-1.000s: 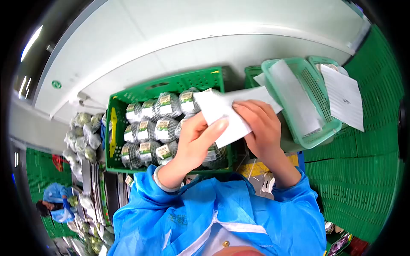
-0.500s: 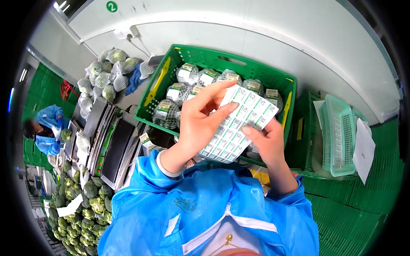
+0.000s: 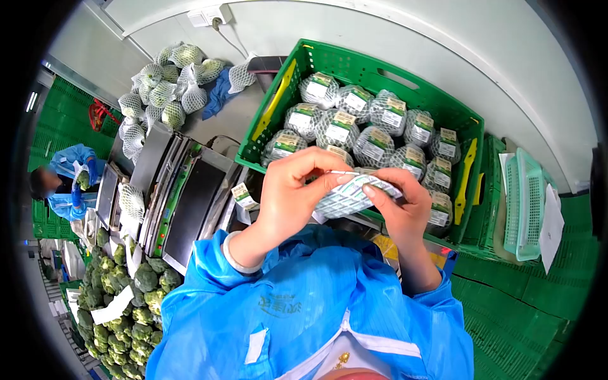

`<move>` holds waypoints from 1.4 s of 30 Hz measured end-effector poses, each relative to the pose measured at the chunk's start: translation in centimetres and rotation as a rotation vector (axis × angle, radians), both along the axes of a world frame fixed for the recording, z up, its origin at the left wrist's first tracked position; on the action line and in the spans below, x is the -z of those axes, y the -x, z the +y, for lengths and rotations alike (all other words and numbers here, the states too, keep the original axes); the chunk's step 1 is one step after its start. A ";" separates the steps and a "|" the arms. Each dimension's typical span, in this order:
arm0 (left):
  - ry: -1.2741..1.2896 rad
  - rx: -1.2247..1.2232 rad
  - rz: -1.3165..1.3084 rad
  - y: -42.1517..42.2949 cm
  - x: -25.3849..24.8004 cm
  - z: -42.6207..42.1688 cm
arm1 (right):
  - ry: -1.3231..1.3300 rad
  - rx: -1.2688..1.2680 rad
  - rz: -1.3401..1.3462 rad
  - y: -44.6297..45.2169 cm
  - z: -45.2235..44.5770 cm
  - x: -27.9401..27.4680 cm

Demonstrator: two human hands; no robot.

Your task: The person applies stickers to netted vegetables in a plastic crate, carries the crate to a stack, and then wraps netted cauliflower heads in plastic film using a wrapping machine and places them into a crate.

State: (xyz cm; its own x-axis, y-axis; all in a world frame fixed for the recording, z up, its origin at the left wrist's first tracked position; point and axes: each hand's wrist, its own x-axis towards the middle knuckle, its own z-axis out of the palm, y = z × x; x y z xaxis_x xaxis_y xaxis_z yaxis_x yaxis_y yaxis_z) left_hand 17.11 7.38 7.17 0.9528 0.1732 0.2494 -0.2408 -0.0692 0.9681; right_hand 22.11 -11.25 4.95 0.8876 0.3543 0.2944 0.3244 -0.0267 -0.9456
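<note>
A white label sheet (image 3: pixel 349 197) with rows of green-and-black printed stickers is held between my two hands in front of my chest. It is tilted so its face shows at a slant, and its upper edge is bent over. My left hand (image 3: pixel 278 196) pinches the left end of the upper edge between thumb and fingers. At the right end, my right hand (image 3: pixel 408 206) grips the sheet, thumb on its near face. Just beyond my hands, a green crate (image 3: pixel 252 147) holds several net-wrapped vegetables (image 3: pixel 373 144) bearing labels.
Netted vegetables (image 3: pixel 161 95) and a blue cloth (image 3: pixel 218 95) lie at the upper left. Dark flat equipment (image 3: pixel 199 196) stands left of the crate, above a broccoli pile (image 3: pixel 120 316). A co-worker (image 3: pixel 73 180) handles broccoli at far left. Light-green baskets (image 3: pixel 524 209) stand right.
The label sheet has gone from facing me broadly to a steep tilt with its top edge bent. My hands have come level with each other. The view has shifted, showing more of the crate.
</note>
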 end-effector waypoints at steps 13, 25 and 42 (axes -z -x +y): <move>0.261 -0.014 0.020 -0.2 2.0 1.2 | 0.008 0.032 0.101 1.2 1.2 2.7; -0.044 -0.072 0.204 -0.1 2.7 -2.0 | 0.149 -0.025 -0.033 -1.3 -2.9 2.6; -0.199 -0.192 0.206 -2.4 5.4 0.0 | 0.264 -0.096 -0.213 -5.3 1.1 3.7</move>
